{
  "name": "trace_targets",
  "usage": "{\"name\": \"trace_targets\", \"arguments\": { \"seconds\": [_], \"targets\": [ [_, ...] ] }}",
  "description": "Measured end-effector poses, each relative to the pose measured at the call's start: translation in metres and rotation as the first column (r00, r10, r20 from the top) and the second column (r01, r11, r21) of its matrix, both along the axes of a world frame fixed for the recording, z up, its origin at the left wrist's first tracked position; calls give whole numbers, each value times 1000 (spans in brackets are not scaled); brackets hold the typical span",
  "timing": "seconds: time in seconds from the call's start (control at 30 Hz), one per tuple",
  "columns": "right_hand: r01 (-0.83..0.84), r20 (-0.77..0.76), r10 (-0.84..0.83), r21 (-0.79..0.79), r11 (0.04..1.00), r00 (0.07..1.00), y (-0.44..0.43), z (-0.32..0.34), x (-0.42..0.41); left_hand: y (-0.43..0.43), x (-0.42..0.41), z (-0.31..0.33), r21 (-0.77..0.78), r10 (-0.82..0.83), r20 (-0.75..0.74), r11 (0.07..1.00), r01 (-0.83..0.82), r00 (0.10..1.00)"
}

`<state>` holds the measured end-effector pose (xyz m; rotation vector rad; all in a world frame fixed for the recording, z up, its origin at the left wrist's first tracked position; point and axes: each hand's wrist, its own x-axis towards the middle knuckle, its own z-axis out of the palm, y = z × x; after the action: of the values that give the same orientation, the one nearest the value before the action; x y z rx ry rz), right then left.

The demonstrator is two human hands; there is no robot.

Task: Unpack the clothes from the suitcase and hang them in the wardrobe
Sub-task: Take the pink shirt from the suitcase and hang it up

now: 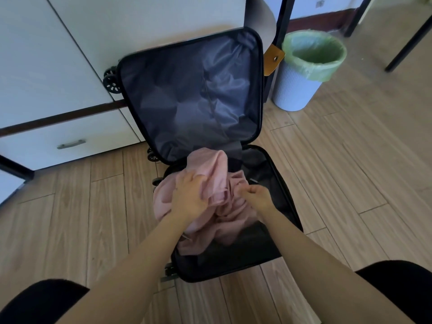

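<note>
Pale wood-plank floor [350, 183]: it carries everything you see here. White panelled cabinet with a metal drawer handle [58, 54]: it stands at the far left, behind the case. Black hard-shell wheeled suitcase [233, 260]: it lies open on the floor before you, its grey-lined lid raised and leaning back against the cabinet. Crumpled pink fabric garment [219, 167]: it sits bunched in the suitcase's lower half, one fold lifted towards the hinge. Pale blue ribbed waste bin with a green plastic liner [297, 90]: it stands just beside the lid, to the right. Your left hand [190, 195]: its fingers are curled over the garment, gripping it. Your right hand [256, 197]: curled, it pinches a fold of the same garment near its middle.
</note>
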<state>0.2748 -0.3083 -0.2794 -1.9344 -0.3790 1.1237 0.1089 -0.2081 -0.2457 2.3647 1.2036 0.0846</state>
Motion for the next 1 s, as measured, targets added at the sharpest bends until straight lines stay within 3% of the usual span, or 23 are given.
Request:
{"name": "trace_targets", "arguments": {
  "seconds": [0.13, 0.33, 0.4, 0.53, 0.63, 0.73, 0.87, 1.0],
  "targets": [
    [-98, -77, 112, 163, 982, 991, 19, 66, 8, -2, 12, 9, -32, -49, 54, 998, 51, 997],
    [-302, 158, 260, 383, 873, 953, 38, 177, 0, 9, 34, 68, 50, -19, 161, 999, 11, 987],
    [-316, 204, 251, 425, 848, 946, 43, 220, 0, 16, 37, 101, -61, 107, 207, 993, -96, 972],
    [-333, 269, 226, 478, 813, 936, 54, 294, 2, 25, 40, 185, -273, 331, 366, 932, -239, 870],
    [-357, 337, 204, 491, 795, 919, 59, 347, 4, 26, 38, 259, -273, 345, 560, 935, -224, 753],
    [-383, 397, 188, 498, 778, 898, 59, 393, 2, 28, 36, 330, -301, 415, 610, 910, -287, 675],
    [-411, 434, 245, 345, 844, 867, 54, 467, 3, 29, 36, 435, -209, 376, 639, 924, -319, 671],
    [-478, 641, 377, -20, 878, 668, 48, 540, 11, 28, 26, 533, -133, 331, 709, 930, -344, 622]
  ]
}}
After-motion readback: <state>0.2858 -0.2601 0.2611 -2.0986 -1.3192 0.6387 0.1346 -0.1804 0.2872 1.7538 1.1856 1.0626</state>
